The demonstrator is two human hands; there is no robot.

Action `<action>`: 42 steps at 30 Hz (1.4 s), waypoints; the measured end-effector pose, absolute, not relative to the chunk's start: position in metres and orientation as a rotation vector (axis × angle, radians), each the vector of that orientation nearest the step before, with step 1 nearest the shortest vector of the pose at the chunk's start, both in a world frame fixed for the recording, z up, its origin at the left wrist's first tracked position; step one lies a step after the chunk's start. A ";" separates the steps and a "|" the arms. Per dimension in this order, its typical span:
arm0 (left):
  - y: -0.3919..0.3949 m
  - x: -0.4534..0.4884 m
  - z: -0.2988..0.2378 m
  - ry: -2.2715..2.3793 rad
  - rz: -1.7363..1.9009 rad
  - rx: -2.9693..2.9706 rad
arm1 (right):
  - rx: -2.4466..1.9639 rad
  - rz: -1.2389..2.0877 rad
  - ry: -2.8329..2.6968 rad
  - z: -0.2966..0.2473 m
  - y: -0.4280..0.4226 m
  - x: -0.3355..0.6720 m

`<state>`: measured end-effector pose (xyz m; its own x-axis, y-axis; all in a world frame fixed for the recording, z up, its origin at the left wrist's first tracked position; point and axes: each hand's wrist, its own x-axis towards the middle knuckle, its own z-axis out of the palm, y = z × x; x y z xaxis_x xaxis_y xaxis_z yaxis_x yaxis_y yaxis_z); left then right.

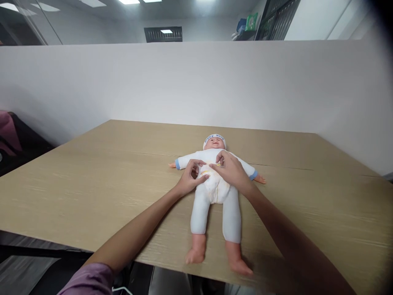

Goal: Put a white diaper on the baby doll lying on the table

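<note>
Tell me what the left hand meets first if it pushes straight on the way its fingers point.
The left hand points across the white-suited plastic baby doll, already touching its waist; past that, probably the right hand.

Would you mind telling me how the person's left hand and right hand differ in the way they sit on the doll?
The left hand grips the diaper at its side edge, fingers curled; the right hand lies over the belly, pinching the waistband. The left hand sits nearer the person, the right hand farther up the doll. A purple sleeve shows on the left arm; the right forearm is bare. Both touch the diaper.
</note>
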<state>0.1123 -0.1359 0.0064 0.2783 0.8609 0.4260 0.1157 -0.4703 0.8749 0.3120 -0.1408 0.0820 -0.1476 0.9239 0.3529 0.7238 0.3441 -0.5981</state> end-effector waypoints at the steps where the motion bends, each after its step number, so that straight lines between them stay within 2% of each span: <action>1: -0.137 0.112 0.010 0.902 1.267 1.824 | -1.401 0.311 -1.910 0.082 -0.143 0.313; 4: -0.150 0.110 0.029 0.953 1.356 1.946 | -1.278 0.240 -1.876 0.085 -0.166 0.314; 7: -0.181 0.109 0.051 0.967 1.416 2.089 | -1.172 0.455 -1.895 0.087 -0.214 0.317; 11: -0.232 0.106 0.059 0.930 1.042 2.364 | -1.221 0.664 -2.026 0.070 -0.272 0.334; 14: -0.254 0.105 0.049 1.037 0.762 2.420 | -1.277 0.602 -2.112 0.049 -0.281 0.352; 22: -0.241 0.114 0.038 1.404 0.690 2.370 | -1.486 0.364 -2.137 0.035 -0.258 0.347; 30: -0.214 0.118 0.030 1.280 0.736 2.332 | -1.531 0.185 -2.145 0.023 -0.251 0.328; 36: -0.210 0.114 0.027 1.078 0.996 2.245 | -1.414 0.299 -2.068 0.017 -0.249 0.333; 42: -0.213 0.115 0.025 1.075 1.050 2.169 | -1.375 0.340 -2.069 0.017 -0.257 0.333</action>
